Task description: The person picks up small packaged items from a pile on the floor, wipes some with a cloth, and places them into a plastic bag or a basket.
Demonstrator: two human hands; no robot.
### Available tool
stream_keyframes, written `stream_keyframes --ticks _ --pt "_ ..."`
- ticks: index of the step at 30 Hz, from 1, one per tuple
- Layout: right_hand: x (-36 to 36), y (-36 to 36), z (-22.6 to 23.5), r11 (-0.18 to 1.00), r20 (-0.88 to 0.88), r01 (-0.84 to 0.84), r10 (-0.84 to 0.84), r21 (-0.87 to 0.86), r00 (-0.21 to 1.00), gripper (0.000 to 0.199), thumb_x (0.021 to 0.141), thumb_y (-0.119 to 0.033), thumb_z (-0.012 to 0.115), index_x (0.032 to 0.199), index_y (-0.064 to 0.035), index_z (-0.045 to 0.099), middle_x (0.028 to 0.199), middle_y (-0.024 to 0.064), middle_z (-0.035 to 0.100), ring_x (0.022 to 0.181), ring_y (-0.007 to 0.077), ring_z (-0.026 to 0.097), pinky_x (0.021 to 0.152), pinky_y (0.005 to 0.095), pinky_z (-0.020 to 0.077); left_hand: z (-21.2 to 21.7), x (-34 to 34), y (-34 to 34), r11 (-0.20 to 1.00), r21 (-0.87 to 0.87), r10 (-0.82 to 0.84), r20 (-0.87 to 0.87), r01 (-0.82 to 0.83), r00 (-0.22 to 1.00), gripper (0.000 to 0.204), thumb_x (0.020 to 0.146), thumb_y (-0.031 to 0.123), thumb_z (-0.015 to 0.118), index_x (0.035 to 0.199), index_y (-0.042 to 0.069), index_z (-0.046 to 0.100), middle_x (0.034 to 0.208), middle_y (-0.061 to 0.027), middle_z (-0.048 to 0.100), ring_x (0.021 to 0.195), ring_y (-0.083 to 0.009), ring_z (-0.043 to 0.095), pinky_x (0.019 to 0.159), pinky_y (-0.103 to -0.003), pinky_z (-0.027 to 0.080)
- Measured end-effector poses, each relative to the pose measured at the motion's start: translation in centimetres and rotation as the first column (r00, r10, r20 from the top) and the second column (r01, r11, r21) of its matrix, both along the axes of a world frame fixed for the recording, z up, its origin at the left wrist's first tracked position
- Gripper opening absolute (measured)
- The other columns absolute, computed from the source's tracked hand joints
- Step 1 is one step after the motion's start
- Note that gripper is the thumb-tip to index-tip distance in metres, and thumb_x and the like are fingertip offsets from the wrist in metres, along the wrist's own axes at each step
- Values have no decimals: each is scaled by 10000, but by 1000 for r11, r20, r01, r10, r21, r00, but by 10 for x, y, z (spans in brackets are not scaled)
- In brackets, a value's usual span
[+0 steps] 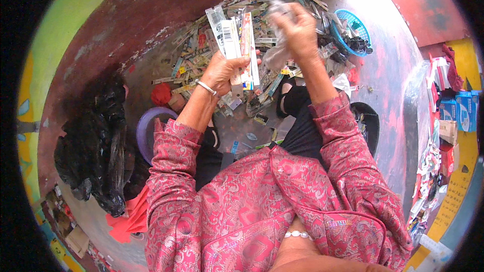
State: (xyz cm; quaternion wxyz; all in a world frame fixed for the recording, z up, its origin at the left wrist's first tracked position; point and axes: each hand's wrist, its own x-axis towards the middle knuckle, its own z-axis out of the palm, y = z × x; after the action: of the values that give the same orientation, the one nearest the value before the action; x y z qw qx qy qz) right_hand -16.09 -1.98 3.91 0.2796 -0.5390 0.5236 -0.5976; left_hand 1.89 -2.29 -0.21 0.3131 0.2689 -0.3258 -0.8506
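Partly blurred, right hand (298, 29) pinches what seems crumpled clear plastic film (276, 53). Left hand (222, 70) clasps a stack of flat, glossy cardboard packets (237, 40), fingers wrapped tight.

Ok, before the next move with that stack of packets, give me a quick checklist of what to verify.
1. Left hand grip on the stack of flat packets: ok, fingers wrapped round its lower end.
2. Stack upright and together: ok, slightly fanned at the top.
3. Right hand hold on the crumpled clear wrapper: ok, pinched in the fingers.
4. Wrapper fully off the stack: cannot tell, motion blur.
5. Blue basket in view: ok, beyond the right hand.
6. Loose pile of packets on the floor: ok, behind both hands.
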Motion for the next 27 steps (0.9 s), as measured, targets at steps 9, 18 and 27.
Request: stream_keyframes --ticks 9,18,27 --pt "-8 -26 -15 927 -553 190 -348 -323 757 153 726 -141 588 837 -35 582 786 141 576 720 301 573 637 358 453 15 -3 17 982 -66 -176 8 176 984 440 687 29 623 1100 6 475 989 -134 587 842 -216 607 726 -321 502" --pt "19 8 -11 967 -662 -215 73 -136 746 141 721 -122 559 838 -49 591 744 107 574 695 255 577 618 327 458 -10 0 -2 994 -106 31 44 -26 999 391 720 -2 588 1094 -8 473 1021 -150 573 871 -227 597 692 -388 534" --pt "-36 -23 -33 937 329 2 -125 349 936 180 756 -215 613 780 -37 601 689 70 599 583 163 565 514 278 450 12 6 3 998 -56 -40 -75 35 996 445 718 66 622 1124 2 452 1007 -141 581 855 -200 597 721 -299 496"
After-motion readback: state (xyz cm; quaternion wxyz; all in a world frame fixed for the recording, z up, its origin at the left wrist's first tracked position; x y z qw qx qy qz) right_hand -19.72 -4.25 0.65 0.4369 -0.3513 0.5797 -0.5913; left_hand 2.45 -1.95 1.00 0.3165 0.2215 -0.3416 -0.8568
